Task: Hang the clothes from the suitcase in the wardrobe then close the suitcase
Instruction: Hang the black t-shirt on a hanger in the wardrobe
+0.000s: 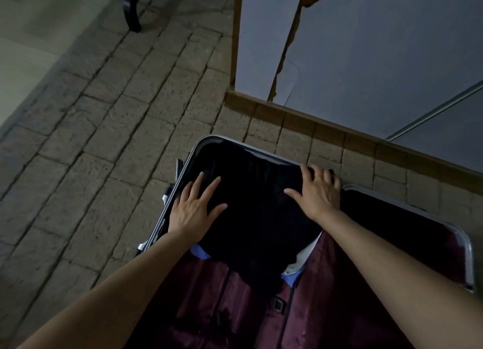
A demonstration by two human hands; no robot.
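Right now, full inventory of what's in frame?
suitcase: 1, open, silver rim, maroon lining, on the floor at bottom centre
dark garment: 1, black, folded on top in the suitcase
blue clothing: blue edges showing under the dark garment, count unclear
wardrobe: 1, grey panels, wooden trim, upper right
furniture leg: 1, black, upper left
floor: beige stone tiles
left hand: flat on the dark garment, fingers spread
right hand: on the garment's far edge, ring on one finger

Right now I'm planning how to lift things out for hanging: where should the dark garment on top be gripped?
Probably at its far edge, where the right hand already curls over the dark garment beside the suitcase rim. It lies flat, so come from above and pinch that edge; the left hand only rests flat.
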